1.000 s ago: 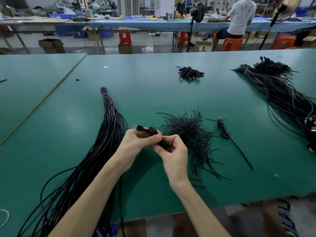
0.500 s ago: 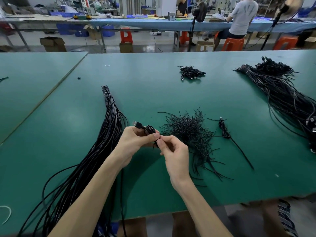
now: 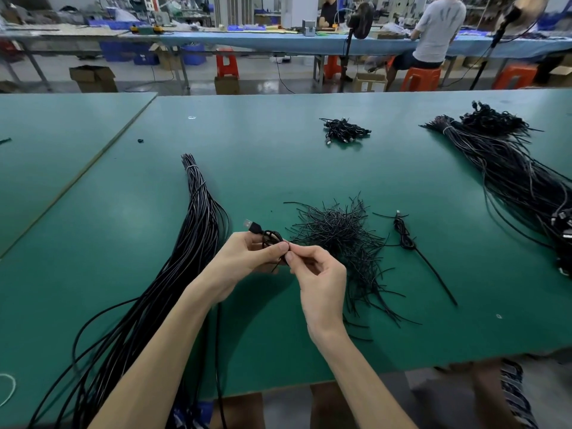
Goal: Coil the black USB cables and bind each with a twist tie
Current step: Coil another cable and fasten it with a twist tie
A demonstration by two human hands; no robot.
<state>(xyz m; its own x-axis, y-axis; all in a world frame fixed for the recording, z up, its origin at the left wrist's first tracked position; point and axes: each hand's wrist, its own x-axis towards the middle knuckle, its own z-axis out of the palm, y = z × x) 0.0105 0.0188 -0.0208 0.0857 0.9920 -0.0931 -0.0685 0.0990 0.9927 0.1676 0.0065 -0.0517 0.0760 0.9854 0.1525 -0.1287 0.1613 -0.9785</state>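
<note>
Small black coil [image 3: 271,239], tight loops, with a silver-tipped plug [image 3: 251,226] sticking out up-left; it is held just above the bench [image 3: 123,196], front-centre. Left hand [image 3: 247,258] grips the coil, thumb pressed across it. Right hand [image 3: 318,277] pinches the tie [image 3: 276,267] at the coil's near side between thumb and forefinger, other fingers loosely curled; one tie end hangs below. Tie pile [image 3: 337,233] just right of the hands; long cable bundle [image 3: 192,243] to the left. A second ago the right hand's fingers were bunched against the coil; now they have drawn back to a fingertip pinch. Left grip unchanged.
</note>
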